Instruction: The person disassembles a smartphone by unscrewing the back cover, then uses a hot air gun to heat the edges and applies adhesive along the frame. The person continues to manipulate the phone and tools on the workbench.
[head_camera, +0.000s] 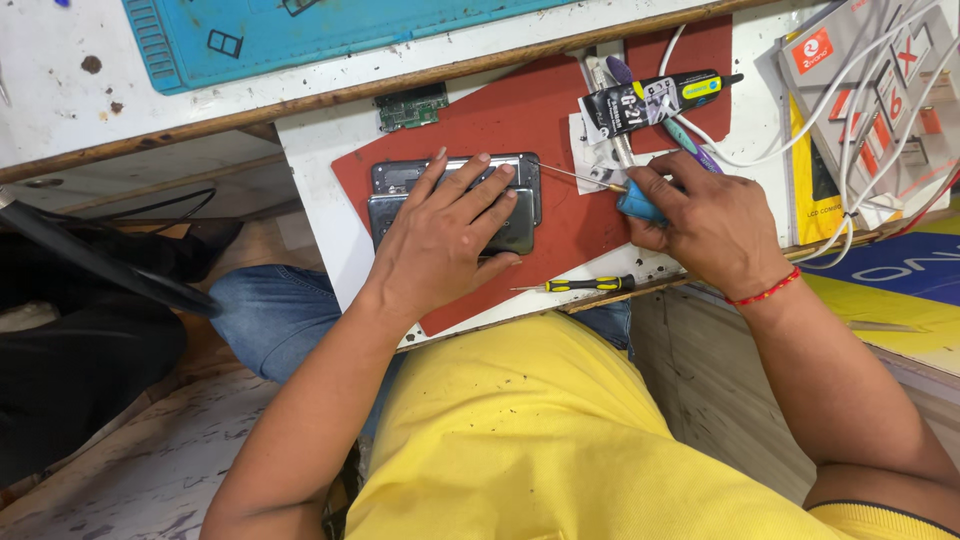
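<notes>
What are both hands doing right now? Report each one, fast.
Left hand: open, pressed flat on the dark phone lying on the red mat.
Right hand: closed around a blue-handled screwdriver, tip pointing at the phone.

A small white table (318, 190) fills the frame's centre — on it lies a red mat (560, 130), at the lower edge a yellow-black screwdriver (585, 284).

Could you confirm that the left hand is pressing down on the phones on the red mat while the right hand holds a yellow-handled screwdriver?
Not quite: the right hand holds a blue-handled screwdriver. The yellow-handled screwdriver lies untouched on the red mat. The head view shows it. The left hand does press on the phones.
</notes>
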